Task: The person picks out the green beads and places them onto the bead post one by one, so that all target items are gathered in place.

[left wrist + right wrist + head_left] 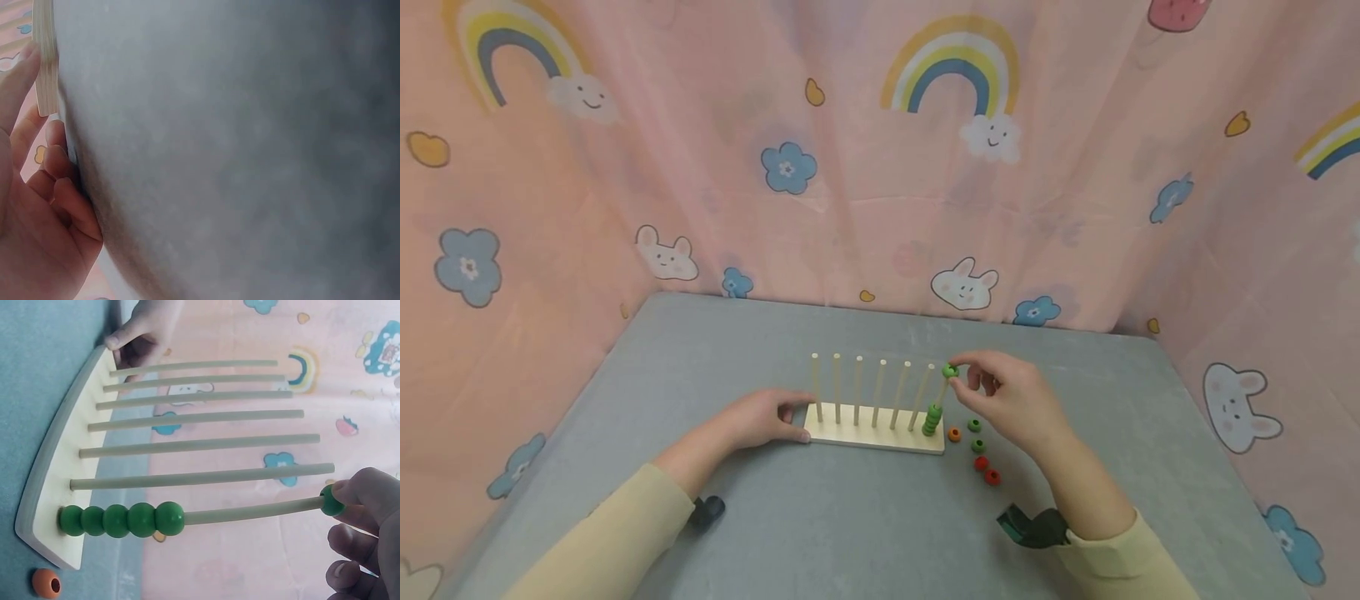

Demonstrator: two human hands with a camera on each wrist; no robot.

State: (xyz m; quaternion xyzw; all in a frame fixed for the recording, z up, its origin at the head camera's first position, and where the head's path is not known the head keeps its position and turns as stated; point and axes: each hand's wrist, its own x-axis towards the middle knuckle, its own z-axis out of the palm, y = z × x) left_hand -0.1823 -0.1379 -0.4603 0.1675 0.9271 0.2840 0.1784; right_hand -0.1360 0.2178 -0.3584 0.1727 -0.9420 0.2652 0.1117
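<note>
A pale wooden board [865, 435] with a row of several upright pegs lies on the table. My left hand [758, 419] grips the board's left end between thumb and fingers; the left wrist view shows that end at its left edge. With thumb and index finger, my right hand [1011, 400] pinches a green bead [332, 500] at the tip of the rightmost peg [250, 511]. How far the bead sits over the tip is hidden by the fingers. Several green beads [142, 519] are stacked at the foot of that same peg. The other pegs are bare.
Right of the board lie loose beads: an orange bead [954, 434], two green beads [978, 446] and two red beads [992, 477]. Dark straps with cameras [1037, 528] sit at the wrists. A pink patterned curtain [880, 217] surrounds the grey table [850, 525].
</note>
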